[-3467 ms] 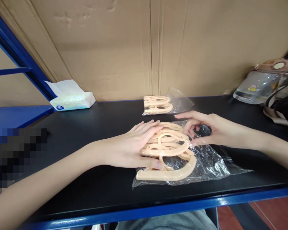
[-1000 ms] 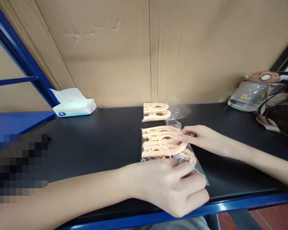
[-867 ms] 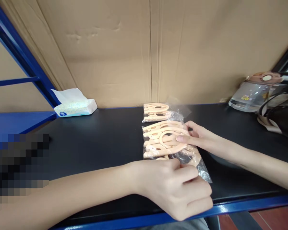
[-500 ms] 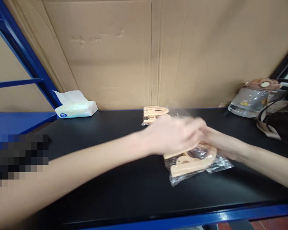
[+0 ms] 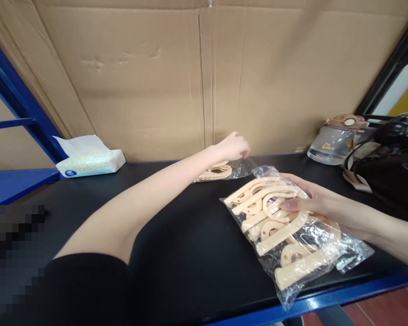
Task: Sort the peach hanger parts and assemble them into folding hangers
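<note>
My right hand (image 5: 308, 199) grips the near clear plastic bag (image 5: 321, 237), its thumb on top and its other fingers mostly hidden. Inside the bag are several beige, curved, flat pieces with round holes, perhaps plastic. The bag is tilted above the front right of the black table (image 5: 190, 253). My left hand (image 5: 233, 146) reaches to the back, over a second clear bag (image 5: 221, 171) with similar beige pieces, lying by the cardboard. The left fingers are curled downward; what they hold, if anything, is hidden.
A tissue pack (image 5: 91, 162) stands at the back left. At the back right are a clear bottle with a brown lid (image 5: 335, 140) and a dark bag (image 5: 391, 167). A cardboard wall (image 5: 139, 81) closes the rear. A blue rail (image 5: 313, 302) edges the front.
My hands, together at the near bag before, are now apart. The left has moved back to the far bag. The right has brought the near bag closer, showing more of it.
</note>
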Tool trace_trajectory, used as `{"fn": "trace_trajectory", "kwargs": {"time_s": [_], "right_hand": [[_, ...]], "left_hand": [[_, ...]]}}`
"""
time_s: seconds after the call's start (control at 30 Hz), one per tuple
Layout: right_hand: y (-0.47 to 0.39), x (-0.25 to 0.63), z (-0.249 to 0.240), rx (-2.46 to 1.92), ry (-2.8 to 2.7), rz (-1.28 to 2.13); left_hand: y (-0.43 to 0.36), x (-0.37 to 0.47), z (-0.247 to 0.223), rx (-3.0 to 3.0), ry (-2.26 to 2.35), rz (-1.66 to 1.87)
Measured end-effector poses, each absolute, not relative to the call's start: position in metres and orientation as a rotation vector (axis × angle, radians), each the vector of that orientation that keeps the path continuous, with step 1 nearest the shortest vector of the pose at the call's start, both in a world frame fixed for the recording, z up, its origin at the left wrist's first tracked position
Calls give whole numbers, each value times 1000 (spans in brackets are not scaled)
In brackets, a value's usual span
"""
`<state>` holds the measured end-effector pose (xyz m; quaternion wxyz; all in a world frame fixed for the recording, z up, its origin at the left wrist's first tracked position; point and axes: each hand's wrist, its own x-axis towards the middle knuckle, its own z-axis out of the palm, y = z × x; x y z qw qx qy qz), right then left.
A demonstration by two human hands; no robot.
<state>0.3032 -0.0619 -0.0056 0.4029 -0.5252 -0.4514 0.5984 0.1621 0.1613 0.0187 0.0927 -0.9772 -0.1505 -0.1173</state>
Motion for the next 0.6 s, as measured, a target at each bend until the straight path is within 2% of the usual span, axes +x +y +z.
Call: {"fn": "trace_trajectory", "kwargs": {"time_s": [0.13,0.33,0.6], "right_hand": [[-55,306,2,-1280,-1182,1376],[-10,305,7,-1190,-1118,1125],[76,278,-15,-1142,-1147,969]], "left_hand": [[161,124,19,-2901,-531,-506],[147,67,-11,-3012,-745,-616],[117,48,-23,-3292,-860,-788]]}}
